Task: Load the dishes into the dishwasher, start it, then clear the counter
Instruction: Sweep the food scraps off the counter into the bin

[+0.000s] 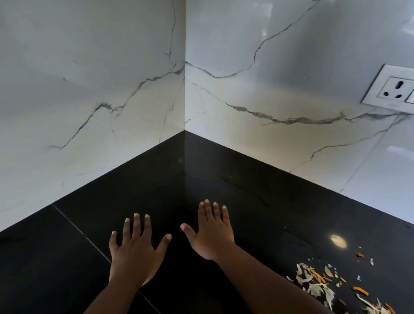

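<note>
Setting: a corner of a glossy black worktop [224,181], met by two white marble-veined wall panels [86,82], seen from above over a person's outstretched forearms.
Left hand [134,253]: palm down over the dark stone, fingers straight and spread, thumb angled out toward the other hand; the grip is fully open and has hold of nothing. Whether the palm rests on the surface or hangs just above it cannot be told.
Right hand [211,234]: a little farther forward than the left, palm down, four fingers straight and close together, thumb pointing left; this grip too is wide open with nothing in it.
Between the hands: a narrow strip of bare black stone; the two thumbs are near each other but apart.
Vegetable peelings [325,288]: pale flakes and orange slivers scattered on the worktop to the right of the right forearm, clear of both hands, running on toward the lower right edge of the view.
Seam [81,233]: a thin pale joint line in the stone passing under the left hand.
Wall socket [398,90]: a white three-pin outlet with a switch, high on the wall panel, well to the right of the right hand.
Reflection [338,240]: a small bright spot of light on the polished stone, just beyond the peelings.
</note>
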A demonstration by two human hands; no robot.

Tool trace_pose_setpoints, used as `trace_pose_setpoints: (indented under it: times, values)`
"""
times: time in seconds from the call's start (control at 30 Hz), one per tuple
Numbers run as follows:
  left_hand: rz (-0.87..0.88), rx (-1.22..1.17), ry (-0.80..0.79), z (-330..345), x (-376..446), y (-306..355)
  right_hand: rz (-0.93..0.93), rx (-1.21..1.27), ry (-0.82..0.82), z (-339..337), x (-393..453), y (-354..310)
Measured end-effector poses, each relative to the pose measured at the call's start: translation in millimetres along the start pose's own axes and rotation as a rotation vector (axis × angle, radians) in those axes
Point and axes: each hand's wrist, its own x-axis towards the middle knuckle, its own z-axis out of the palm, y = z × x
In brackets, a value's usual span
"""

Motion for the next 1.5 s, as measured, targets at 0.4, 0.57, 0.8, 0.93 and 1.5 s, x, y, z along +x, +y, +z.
trace_pose_setpoints:
  times: [0.4,0.57,0.8,0.93,1.5]
  values:
    - [0.024,-0.037,0.002,0,0,-2,0.476,-0.018,0.025,6,-99,100]
    - [0.017,-0.027,0.009,1,1,-2,0.58,-0.121,-0.115,-15,-120,107]
    - [0.001,0.009,-0.006,-1,2,-1,0.188,-0.107,0.015,-39,-19,60]
    - [-0.015,0.015,-0.003,-1,3,1,0.085,-0.121,0.063,-35,57,34]
    - [-0.01,-0.007,-0.004,0,1,1,0.567,0.135,0.084,-25,52,92]
